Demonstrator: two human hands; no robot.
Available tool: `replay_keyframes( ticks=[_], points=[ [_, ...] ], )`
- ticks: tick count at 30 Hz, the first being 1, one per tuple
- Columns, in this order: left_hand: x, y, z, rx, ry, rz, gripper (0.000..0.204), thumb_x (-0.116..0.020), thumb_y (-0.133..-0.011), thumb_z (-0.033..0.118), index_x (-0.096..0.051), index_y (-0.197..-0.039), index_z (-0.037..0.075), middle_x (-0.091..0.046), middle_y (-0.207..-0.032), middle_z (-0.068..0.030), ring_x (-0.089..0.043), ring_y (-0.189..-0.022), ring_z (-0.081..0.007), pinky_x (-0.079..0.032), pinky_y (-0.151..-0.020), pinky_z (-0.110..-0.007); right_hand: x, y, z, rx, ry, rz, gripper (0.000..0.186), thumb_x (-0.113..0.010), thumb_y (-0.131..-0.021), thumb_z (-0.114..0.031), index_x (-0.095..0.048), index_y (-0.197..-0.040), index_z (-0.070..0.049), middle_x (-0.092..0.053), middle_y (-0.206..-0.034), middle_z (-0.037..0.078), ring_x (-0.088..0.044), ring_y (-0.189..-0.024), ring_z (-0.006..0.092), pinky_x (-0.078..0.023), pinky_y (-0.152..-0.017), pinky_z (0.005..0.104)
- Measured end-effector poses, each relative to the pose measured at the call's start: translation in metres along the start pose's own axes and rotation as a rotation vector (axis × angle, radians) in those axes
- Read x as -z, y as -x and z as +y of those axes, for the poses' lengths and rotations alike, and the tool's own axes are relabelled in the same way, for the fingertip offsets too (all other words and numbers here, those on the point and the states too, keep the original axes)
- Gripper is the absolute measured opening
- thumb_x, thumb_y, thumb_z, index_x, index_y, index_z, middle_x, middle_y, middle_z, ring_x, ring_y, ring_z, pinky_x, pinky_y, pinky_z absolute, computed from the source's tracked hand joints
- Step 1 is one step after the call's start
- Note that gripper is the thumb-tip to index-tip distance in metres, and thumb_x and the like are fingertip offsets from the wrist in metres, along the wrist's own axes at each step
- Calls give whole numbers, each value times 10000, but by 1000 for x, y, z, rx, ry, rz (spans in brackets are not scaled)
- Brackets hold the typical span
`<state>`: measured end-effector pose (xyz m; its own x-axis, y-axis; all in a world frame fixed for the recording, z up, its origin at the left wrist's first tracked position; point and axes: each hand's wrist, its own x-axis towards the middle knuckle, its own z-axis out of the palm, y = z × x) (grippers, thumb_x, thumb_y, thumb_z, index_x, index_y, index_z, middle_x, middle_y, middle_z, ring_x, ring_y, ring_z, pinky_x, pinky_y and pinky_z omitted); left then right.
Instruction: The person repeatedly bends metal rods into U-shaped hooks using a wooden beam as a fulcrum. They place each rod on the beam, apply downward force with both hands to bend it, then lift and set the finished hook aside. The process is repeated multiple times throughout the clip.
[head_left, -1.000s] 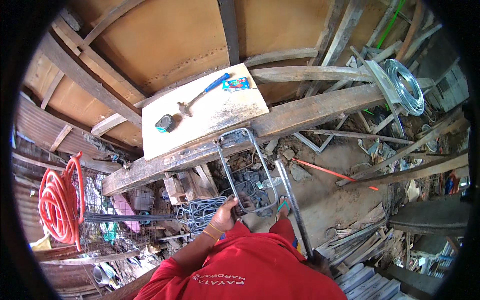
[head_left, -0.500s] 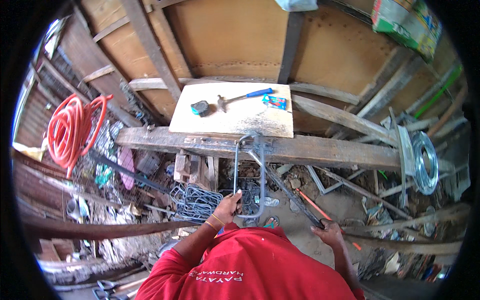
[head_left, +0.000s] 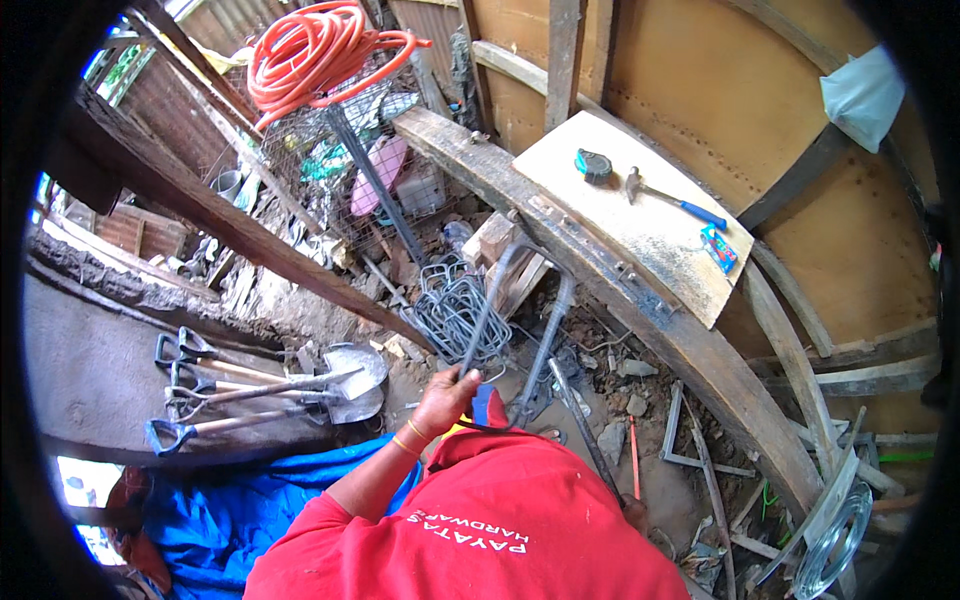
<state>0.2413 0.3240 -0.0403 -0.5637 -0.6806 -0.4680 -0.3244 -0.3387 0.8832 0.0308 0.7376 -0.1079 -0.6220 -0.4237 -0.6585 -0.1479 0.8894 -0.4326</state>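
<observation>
My left hand (head_left: 440, 403) is closed round the handle end of a hacksaw (head_left: 552, 335), held up in front of my body with its frame pointing away from me. The saw hangs in the air, apart from the thick wooden beam (head_left: 700, 385). Down at my right side, my right hand (head_left: 635, 514) is partly hidden by my red shirt. It grips the near end of a long dark metal bar (head_left: 583, 420), which slants away towards the ground. On a pale board (head_left: 560, 142) across the beam lie a tape measure (head_left: 594, 167), a claw hammer (head_left: 675, 203) and a small blue-red packet (head_left: 718, 248).
Bent steel rods (head_left: 455, 315) lie heaped beyond my left hand. Several shovels (head_left: 350, 385) and a blue tarp (head_left: 240, 510) are at the left. A slanting timber (head_left: 270, 255) crosses there. An orange hose (head_left: 310, 65) hangs far left; a wire coil (head_left: 835, 540) sits at the right.
My view has swung to the left, bringing the shovels and tarp into sight. The hacksaw has moved away from the beam, and the bar's far end has come away with it.
</observation>
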Motion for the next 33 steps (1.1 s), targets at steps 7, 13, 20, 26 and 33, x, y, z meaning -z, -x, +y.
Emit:
replay_keyframes(
  ticks=[7, 13, 20, 26, 33],
  points=[
    [59, -27, -54, -97, 235, 322, 342, -631, -1027, 375, -594, -912, 55, -523, -660, 17, -464, -521, -93, -437, -489, -286, -13, -33, 44, 52, 272, -4, 493, -786, -780, -523, -733, -947, -62, -712, -838, 192, -714, -857, 380, -541, -756, 460],
    [107, -112, -165, 246, -924, 471, 1005, -807, -803, 564, -357, -1520, 23, -520, -1436, -267, -540, -1307, -410, -422, -1113, -445, -21, -41, 58, -51, 272, -44, 520, -771, -786, -565, -737, -929, -66, -727, -812, 168, -732, -832, 363, -556, -734, 468],
    [108, -166, -209, 299, -582, 108, 582, -741, -912, 415, -656, -1293, -17, -668, -1308, -224, -629, -1248, -336, -479, -1064, -389, -37, -75, -12, -120, 254, -19, 509, -769, -791, -553, -737, -923, -62, -720, -798, 160, -723, -809, 351, -551, -716, 464],
    [172, -312, -141, 141, -320, 458, 329, -721, -899, 317, -740, -1010, 9, -749, -1000, -209, -723, -944, -366, -555, -865, -428, -55, -149, -142, -109, 251, -34, 500, -768, -796, -543, -737, -918, -59, -715, -785, 153, -715, -789, 341, -546, -701, 461],
    [356, -540, -25, -97, 188, 991, 200, -712, -898, 207, -745, -961, 19, -747, -927, -178, -708, -841, -301, -550, -803, -412, -65, -231, -284, -101, 255, -53, 490, -767, -802, -532, -737, -913, -56, -708, -771, 145, -706, -765, 329, -541, -684, 457]
  ],
)
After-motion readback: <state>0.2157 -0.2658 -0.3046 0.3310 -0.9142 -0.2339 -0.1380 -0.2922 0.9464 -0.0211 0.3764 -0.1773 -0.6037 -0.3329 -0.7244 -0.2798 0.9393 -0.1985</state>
